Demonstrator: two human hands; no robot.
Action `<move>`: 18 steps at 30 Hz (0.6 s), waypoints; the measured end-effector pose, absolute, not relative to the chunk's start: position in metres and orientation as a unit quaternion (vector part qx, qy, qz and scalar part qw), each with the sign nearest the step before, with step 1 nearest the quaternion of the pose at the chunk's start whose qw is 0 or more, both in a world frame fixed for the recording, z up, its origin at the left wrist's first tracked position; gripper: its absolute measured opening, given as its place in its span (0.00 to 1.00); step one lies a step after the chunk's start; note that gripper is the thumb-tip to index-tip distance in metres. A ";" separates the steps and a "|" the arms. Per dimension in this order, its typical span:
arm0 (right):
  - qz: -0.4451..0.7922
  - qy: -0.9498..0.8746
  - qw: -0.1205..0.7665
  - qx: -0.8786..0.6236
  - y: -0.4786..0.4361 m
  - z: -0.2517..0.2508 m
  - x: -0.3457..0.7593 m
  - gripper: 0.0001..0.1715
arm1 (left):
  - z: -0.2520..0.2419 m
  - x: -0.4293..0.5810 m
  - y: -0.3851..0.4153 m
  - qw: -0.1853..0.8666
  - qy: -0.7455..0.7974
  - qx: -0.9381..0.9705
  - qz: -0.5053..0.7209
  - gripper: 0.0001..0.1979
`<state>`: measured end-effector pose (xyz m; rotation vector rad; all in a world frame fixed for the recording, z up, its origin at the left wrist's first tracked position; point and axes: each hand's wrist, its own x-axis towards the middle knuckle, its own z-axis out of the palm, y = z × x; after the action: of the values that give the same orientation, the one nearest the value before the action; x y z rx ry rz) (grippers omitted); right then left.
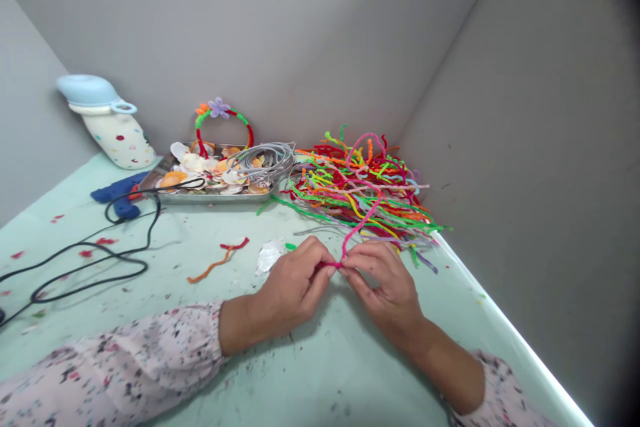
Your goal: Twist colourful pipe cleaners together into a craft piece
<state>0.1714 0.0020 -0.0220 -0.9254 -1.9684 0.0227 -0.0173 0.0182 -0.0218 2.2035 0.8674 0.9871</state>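
— Patterned left sleeve (150,360) is lying closest to us, in front of the metal tray (215,198); right sleeve (495,390) is showing well to the tray's right. Hands?

— Both narrow, both loaded. Left hand (297,283) is pinching the pink fuzzy stem (356,229), thumb against fingers; right hand (387,283) is pinching it just beside. Both are working in front of the tray, off to its right

— Why so close together?

— Control, probably: with so little span between grips, a floppy stem is bending only where the fingers want. Its loose length is running up toward the pile of coloured stems (335,180), clear of the fingertips

— And that pile?

— It's spreading right of the tray, likely for easy right-hand reach. Wire coil (267,161) is resting over the tray's right end. Flowered hoop (250,130) is standing at its back; can't tell what's propping it

— Blue thing?

— Looks like a glue gun (117,188), lying at the tray's left. Black cable (149,240) is looping on that side too, presumably to be leaving the hands room
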 end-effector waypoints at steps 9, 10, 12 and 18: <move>0.024 -0.790 0.465 -0.398 0.000 -0.020 0.170 0.09 | -0.024 -0.018 0.017 0.266 0.318 0.829 0.376 0.05; 0.027 -0.789 0.466 -0.399 0.000 -0.020 0.170 0.09 | -0.024 -0.018 0.017 0.264 0.319 0.829 0.375 0.05; 0.037 -0.788 0.467 -0.400 0.000 -0.020 0.170 0.09 | -0.023 -0.019 0.016 0.261 0.320 0.830 0.375 0.05; 0.064 -0.792 0.445 -0.413 -0.001 -0.020 0.170 0.07 | -0.026 -0.018 0.016 0.246 0.314 0.836 0.377 0.05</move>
<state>0.1701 -0.0008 -0.0205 -1.0223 -1.9625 0.1587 -0.0184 0.0165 -0.0257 2.2813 0.8560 1.0293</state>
